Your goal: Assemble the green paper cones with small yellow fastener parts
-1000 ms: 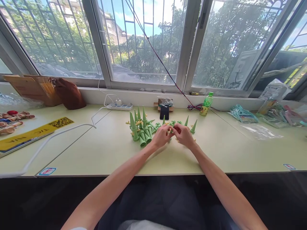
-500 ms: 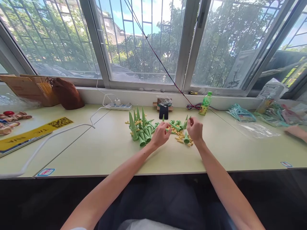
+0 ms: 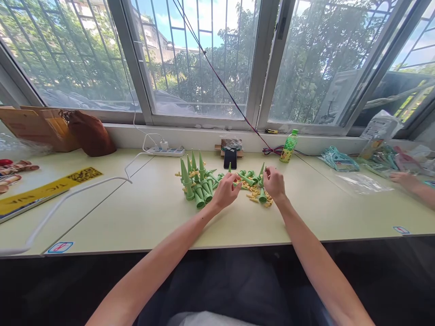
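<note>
My left hand (image 3: 227, 190) is closed, fingers curled around a green plastic cone (image 3: 229, 166) whose tip shows above them; its lower part is hidden. My right hand (image 3: 274, 183) is pinched shut beside an upright green cone (image 3: 261, 175); what its fingertips hold is too small to make out. Below it, another green cone (image 3: 262, 196) lies with its open end toward me among small yellow peg-like pieces (image 3: 253, 198). To the left of my left hand stands a cluster of green cones (image 3: 187, 181), some upright with yellow pieces attached, others lying down.
Behind the pile are a dark phone (image 3: 230, 158) and a green-capped bottle (image 3: 289, 147). A power strip (image 3: 168, 151) with a white cable (image 3: 84, 184) lies at left. Plastic bags (image 3: 363, 183) and another person's hand (image 3: 406, 181) are at right. The table's front edge (image 3: 238, 247) runs before me.
The view has shifted slightly. My right hand has dipped a little toward the upright cone, while my left hand keeps its place. The other person's hand has come further into view.
</note>
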